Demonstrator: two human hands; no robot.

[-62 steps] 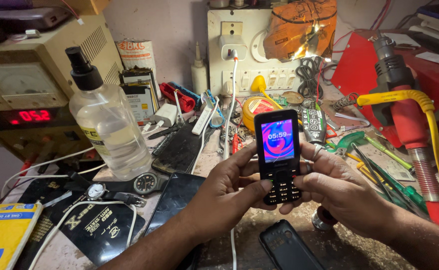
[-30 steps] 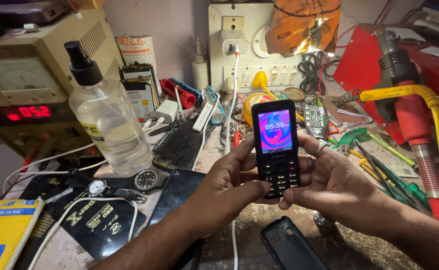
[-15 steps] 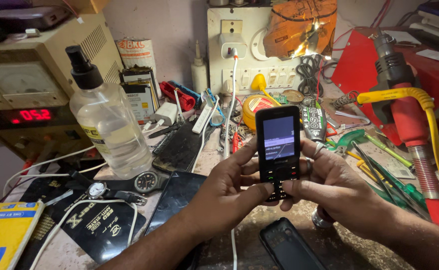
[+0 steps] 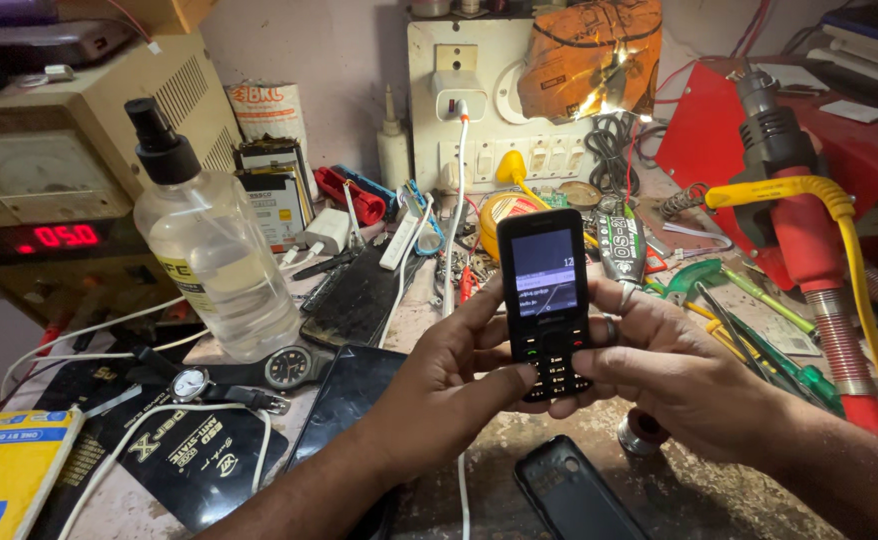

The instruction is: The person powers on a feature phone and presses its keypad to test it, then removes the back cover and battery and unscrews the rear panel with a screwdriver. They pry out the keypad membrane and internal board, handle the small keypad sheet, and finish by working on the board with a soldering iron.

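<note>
A black keypad phone (image 4: 545,290) stands upright above a cluttered workbench, held between both hands. Its screen is lit grey with a dark band across it. My left hand (image 4: 446,388) grips the phone's lower left side, thumb on the keypad. My right hand (image 4: 681,378) cups the lower right side, with its thumb also on the keys and rings on two fingers. A black phone back cover (image 4: 574,493) lies on the bench just below the hands.
A clear spray bottle (image 4: 214,250) stands at left beside a bench power supply (image 4: 54,170) with red digits. Wristwatches (image 4: 249,375), a dark phone panel (image 4: 354,390), a white cable, screwdrivers (image 4: 759,340), a red hot-air tool (image 4: 804,240) and a wall socket board (image 4: 479,110) crowd the bench.
The phone's screen went from a colourful pink and blue display to a grey menu-like screen. Both thumbs shifted on the keypad; the phone stayed in place.
</note>
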